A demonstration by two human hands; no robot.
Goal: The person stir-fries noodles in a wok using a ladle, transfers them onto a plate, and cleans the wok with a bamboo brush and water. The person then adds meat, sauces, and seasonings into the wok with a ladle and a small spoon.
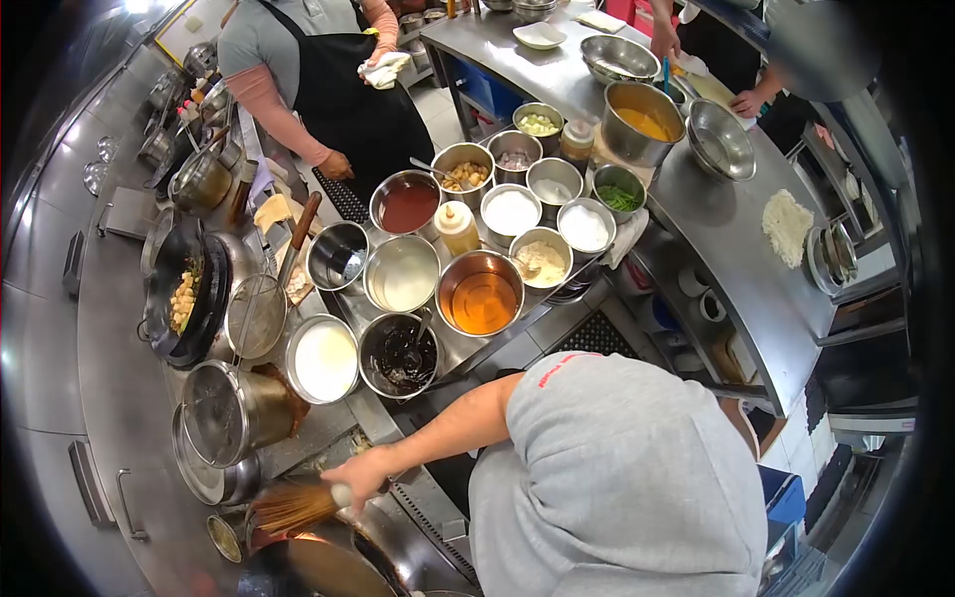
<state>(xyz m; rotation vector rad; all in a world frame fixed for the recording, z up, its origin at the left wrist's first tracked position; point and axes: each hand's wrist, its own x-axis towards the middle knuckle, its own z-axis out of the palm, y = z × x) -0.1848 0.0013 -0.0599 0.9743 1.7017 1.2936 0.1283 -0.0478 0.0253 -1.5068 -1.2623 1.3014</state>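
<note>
My right hand (366, 476) reaches from a grey sleeve (557, 383) at the lower middle and is closed around a bamboo wok brush (296, 505). The brush's stiff bristles point left, above the rim of a large wok (323, 569) cut off by the bottom edge. An orange glow shows at the wok's far rim. A small metal can (227, 537) stands left of the bristles. Beyond them are a round lid-like pan (194, 458) and a pot with a dark strainer (224, 413) over it. My left hand is outside the view.
Metal pots crowd the counter, holding orange liquid (482, 301), white liquid (324, 358) and dark sauce (399, 355). A second wok (181, 298) contains diced food. A co-worker in a black apron (363, 109) holds a cloth. Another person's hands (746, 102) are at the back steel table (726, 239).
</note>
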